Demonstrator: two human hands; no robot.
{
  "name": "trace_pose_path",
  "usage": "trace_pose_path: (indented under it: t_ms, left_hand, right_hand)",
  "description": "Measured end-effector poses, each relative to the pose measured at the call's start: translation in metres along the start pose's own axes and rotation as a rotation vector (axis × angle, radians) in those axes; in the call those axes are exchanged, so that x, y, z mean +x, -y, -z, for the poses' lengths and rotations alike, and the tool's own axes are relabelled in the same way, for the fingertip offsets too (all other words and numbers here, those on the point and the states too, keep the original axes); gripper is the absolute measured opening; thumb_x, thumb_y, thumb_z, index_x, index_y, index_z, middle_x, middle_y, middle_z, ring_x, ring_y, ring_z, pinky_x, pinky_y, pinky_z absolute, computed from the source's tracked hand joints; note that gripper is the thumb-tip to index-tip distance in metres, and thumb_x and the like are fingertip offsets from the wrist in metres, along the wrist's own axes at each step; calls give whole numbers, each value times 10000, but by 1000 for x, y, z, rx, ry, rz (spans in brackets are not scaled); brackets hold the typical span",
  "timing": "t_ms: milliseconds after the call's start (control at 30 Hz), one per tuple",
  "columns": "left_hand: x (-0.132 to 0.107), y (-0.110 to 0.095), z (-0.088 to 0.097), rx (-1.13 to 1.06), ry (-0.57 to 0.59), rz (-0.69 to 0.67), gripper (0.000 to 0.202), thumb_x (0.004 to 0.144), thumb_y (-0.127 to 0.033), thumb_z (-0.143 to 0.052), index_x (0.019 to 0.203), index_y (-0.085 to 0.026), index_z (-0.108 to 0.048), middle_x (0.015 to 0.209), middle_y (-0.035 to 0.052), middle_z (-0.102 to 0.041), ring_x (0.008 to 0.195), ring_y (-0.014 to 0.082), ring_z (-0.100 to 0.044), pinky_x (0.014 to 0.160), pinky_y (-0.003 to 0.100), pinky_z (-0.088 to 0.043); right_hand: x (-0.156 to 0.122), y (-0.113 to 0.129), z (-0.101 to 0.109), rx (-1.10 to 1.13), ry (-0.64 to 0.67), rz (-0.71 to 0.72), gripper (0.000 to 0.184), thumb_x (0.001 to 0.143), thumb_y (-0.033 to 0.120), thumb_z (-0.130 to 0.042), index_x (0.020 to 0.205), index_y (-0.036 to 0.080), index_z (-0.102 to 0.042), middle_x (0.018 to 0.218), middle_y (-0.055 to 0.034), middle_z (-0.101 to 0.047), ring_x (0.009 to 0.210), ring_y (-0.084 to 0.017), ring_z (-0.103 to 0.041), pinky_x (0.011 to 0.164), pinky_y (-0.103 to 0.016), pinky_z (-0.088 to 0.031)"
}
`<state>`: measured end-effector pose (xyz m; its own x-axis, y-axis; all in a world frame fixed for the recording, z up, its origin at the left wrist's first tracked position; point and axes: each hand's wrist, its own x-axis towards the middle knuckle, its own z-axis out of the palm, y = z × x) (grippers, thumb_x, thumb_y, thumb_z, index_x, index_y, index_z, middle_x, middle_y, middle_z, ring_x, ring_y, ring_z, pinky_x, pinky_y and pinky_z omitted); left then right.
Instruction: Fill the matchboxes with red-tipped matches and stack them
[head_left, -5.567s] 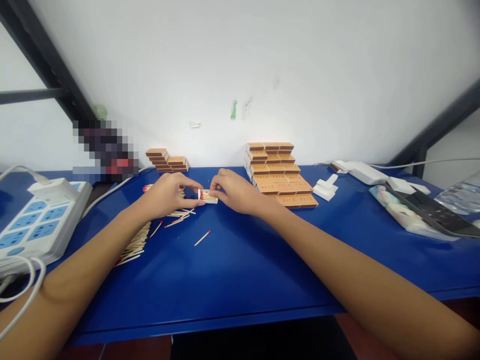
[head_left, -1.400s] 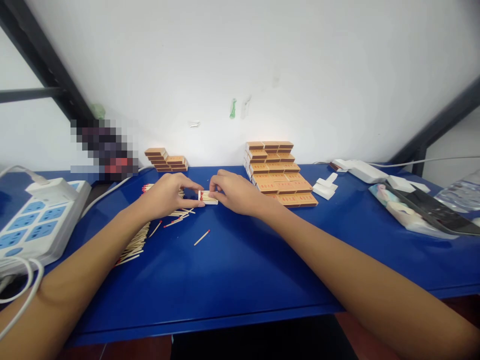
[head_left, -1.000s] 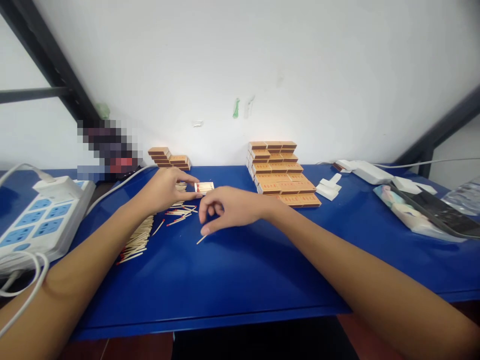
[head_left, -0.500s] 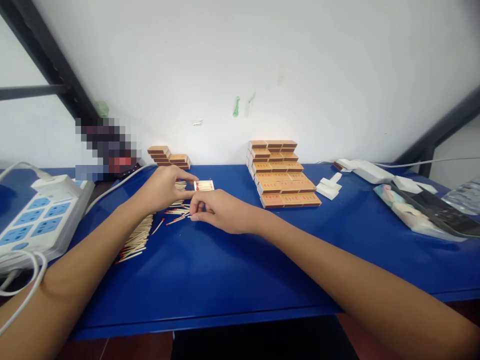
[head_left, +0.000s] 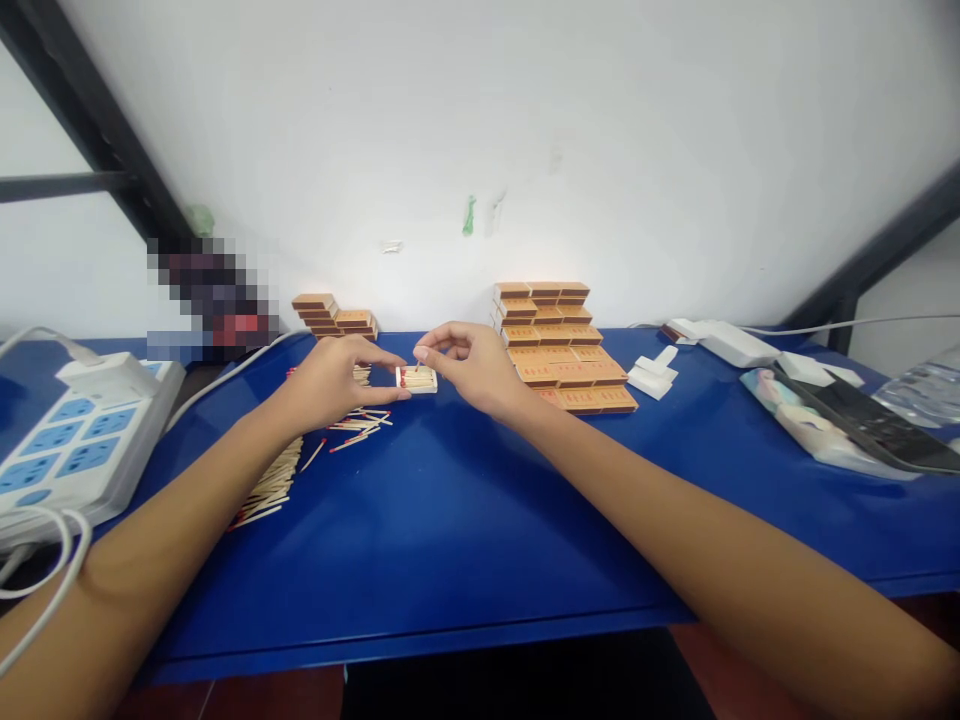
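Note:
A small white matchbox tray with red-tipped matches in it sits between the thumb and fingers of my left hand. My right hand is pinched just above the tray's far side, and a thin match shows at its fingertips. Loose matches lie on the blue table below my left hand. A larger heap of matches is partly covered by my left forearm.
Matchboxes stand in a stepped stack right of my hands, and a smaller stack is by the wall. Folded white paper pieces lie farther right. A power strip with white cables is at the left, a plastic packet at the right.
My right hand has risen from beside the loose matches to above the matchbox tray, carrying a match. The left hand still holds the tray, now slightly farther right.

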<state>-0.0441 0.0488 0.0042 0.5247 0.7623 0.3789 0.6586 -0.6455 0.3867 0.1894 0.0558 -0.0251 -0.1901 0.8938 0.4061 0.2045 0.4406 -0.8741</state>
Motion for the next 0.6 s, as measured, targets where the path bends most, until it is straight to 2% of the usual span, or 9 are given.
trace_pose_path:
  t_ms: [167, 300, 433, 600]
  left_hand:
    - [-1, 0, 1, -12, -23, 23, 416, 817, -551, -910, 1112, -258, -904, 1059, 64, -872, 908, 248, -747, 825, 330, -555]
    - [-1, -1, 1, -33, -43, 21, 385, 813, -547, -915, 1073, -263, -906, 1032, 57, -872, 878, 241, -746, 810, 334, -557]
    - [-1, -2, 2, -42, -43, 17, 361, 815, -559, -908, 1033, -272, -907, 1027, 50, -875, 895, 248, -753, 796, 336, -551]
    - [0, 0, 4, -17, -45, 46, 346, 818, -540, -905, 1006, -251, -901, 979, 50, -870, 854, 238, -741, 804, 336, -563]
  right_hand:
    - [-1, -3, -3, 22, -17, -35, 131, 898, 285, -805, 957, 169, -792, 950, -63, -807, 811, -154, -669, 770, -298, -545]
    - [-5, 0, -2, -165, -24, -44, 136, 919, 303, -794, 957, 180, -838, 859, -30, -757, 800, -162, -607, 782, -313, -499]
    - [-8, 6, 1, -382, -50, 11, 82, 926, 243, -793, 952, 199, -856, 947, -33, -720, 848, -169, -588, 867, -339, -484]
    - [-11, 12, -2, -443, -15, 60, 111, 970, 222, -749, 1003, 212, -854, 950, -31, -673, 840, -174, -565, 866, -338, -480]
